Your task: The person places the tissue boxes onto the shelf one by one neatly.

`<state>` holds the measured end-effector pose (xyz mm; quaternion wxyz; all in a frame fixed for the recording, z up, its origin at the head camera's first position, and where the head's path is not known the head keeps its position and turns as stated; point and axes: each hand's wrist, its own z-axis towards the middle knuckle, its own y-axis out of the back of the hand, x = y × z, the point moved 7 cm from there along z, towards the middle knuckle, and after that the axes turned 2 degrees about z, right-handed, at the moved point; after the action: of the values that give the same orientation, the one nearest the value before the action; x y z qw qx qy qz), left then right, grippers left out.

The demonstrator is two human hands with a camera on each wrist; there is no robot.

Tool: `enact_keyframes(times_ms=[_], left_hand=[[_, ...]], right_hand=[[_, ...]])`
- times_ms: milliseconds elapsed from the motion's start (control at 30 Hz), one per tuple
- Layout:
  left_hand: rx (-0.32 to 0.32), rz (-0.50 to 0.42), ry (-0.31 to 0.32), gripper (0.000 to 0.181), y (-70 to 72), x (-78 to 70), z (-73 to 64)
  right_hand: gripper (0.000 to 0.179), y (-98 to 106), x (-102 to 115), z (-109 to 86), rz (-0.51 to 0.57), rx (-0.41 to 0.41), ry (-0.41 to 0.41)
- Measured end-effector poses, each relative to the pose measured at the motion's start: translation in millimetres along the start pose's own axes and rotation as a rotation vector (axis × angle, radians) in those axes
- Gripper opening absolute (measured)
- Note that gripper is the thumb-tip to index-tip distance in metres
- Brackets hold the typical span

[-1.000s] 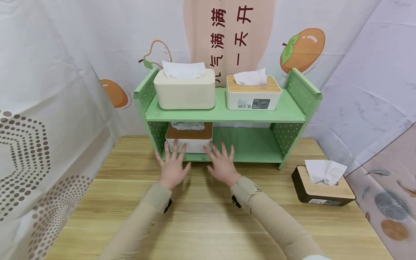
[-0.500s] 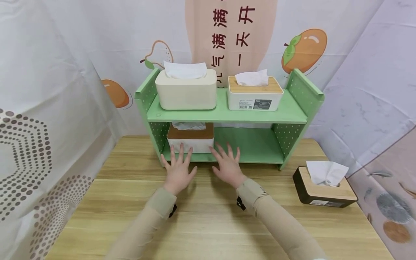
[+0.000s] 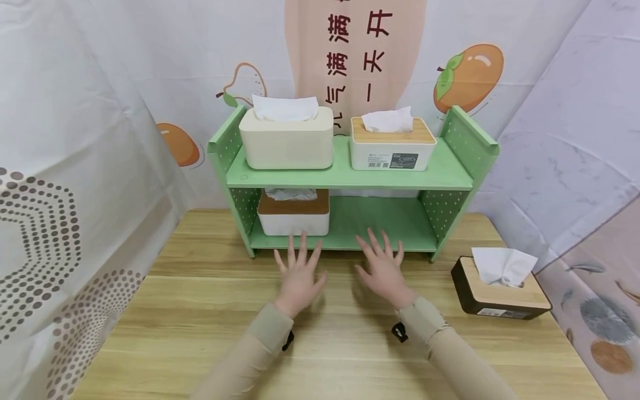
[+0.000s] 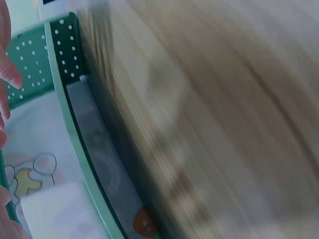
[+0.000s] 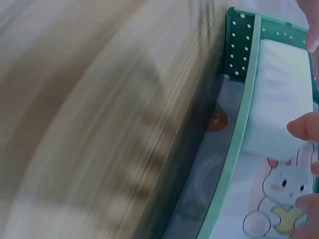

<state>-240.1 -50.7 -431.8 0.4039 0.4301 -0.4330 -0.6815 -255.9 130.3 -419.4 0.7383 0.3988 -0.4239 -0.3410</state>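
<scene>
A white tissue box with a brown wooden lid (image 3: 294, 224) stands at the left of the lower level of a green two-level shelf (image 3: 350, 179). My left hand (image 3: 300, 280), fingers spread, is over the table just in front of this box and holds nothing. Fingers also spread, my right hand (image 3: 386, 272) hovers farther right, its fingertips at the front edge of the lower level. Nothing is in it. The left wrist view catches part of the white box (image 4: 62, 214) inside the shelf; in the right wrist view the box's white side (image 5: 279, 94) shows more fully.
On the upper level stand a cream tissue box (image 3: 287, 145) and a white one with a bamboo lid (image 3: 367, 153). A black tissue box with a wooden lid (image 3: 505, 312) sits on the wooden table (image 3: 340, 361) at right. Printed cloths (image 3: 165, 72) hang around the table.
Both hands have drawn back from the lower tissue box, toward me and to the right. Earlier, the fingers overlapped its front; now the box's front shows almost whole.
</scene>
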Motion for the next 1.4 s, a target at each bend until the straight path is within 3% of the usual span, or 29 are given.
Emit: enact_keyframes(times_ms=[233, 500, 733, 867, 1033, 1400], left_hand=[[0.013, -0.058, -0.041, 0.077, -10.1, -27.8, -0.5], [0.069, -0.173, -0.073, 0.073, -24.2, -60.2, 1.0], [0.076, -0.243, -0.086, 0.072, -28.5, -78.3, 3.9], [0.100, -0.254, -0.097, 0.073, -31.2, -87.8, 6.8], [0.128, -0.242, -0.122, 0.073, -36.9, -100.0, 9.5], [0.190, -0.264, -0.129, 0.071, -49.0, -135.9, 20.3]], right_hand=[[0.066, 23.3, -26.0, -19.1, 0.017, -0.095, -0.012], [0.058, 69.6, -65.3, -49.2, 0.016, -0.236, -0.013], [0.050, 112.8, -118.2, -78.6, 0.047, -0.262, -0.168], [0.051, 131.5, -150.7, -92.2, 0.013, -0.290, -0.257], [0.056, 142.8, -191.4, -108.2, -0.044, -0.255, -0.379], [0.075, 139.0, -254.5, -137.8, -0.075, 0.013, -0.641]])
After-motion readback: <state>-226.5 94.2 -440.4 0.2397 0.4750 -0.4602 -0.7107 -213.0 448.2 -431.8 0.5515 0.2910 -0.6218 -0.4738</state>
